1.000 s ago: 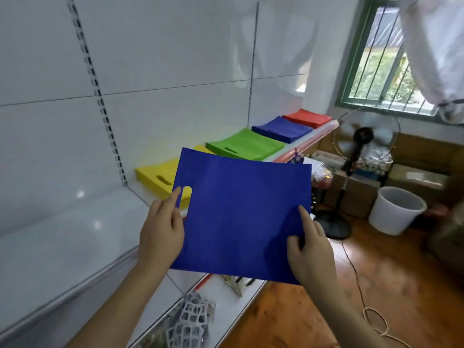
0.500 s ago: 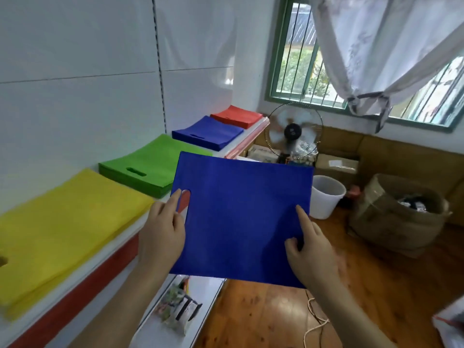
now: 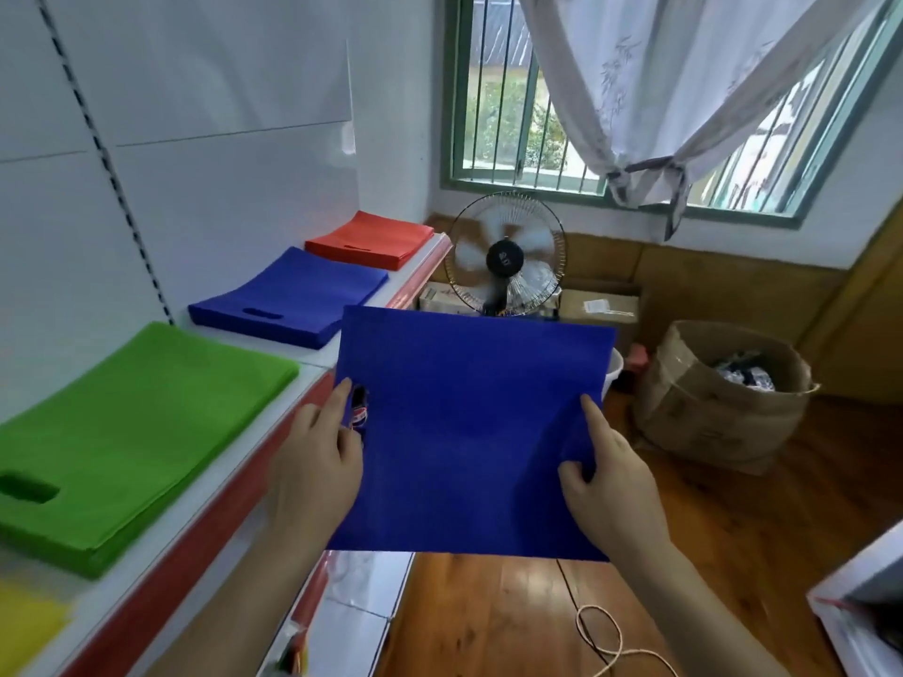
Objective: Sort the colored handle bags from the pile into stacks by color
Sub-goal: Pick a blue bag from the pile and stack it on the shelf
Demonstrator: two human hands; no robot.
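A flat blue handle bag hangs in the air in front of me. My left hand pinches its left edge beside the handle cut-out, and my right hand pinches its lower right part. On the white shelf to the left lie stacks by colour: a green stack nearest, a blue stack beyond it, a red stack at the far end. A corner of a yellow stack shows at the bottom left. The held bag is to the right of and below the blue stack.
A standing fan is behind the held bag, with a white bucket partly hidden beside it. A cardboard box sits on the wooden floor at right. A cord lies on the floor. A lower shelf sticks out below.
My view has moved right along the shelf: the yellow stack has slid almost out of sight and the blue and red stacks are nearer. Both hands keep the same hold on the blue bag.
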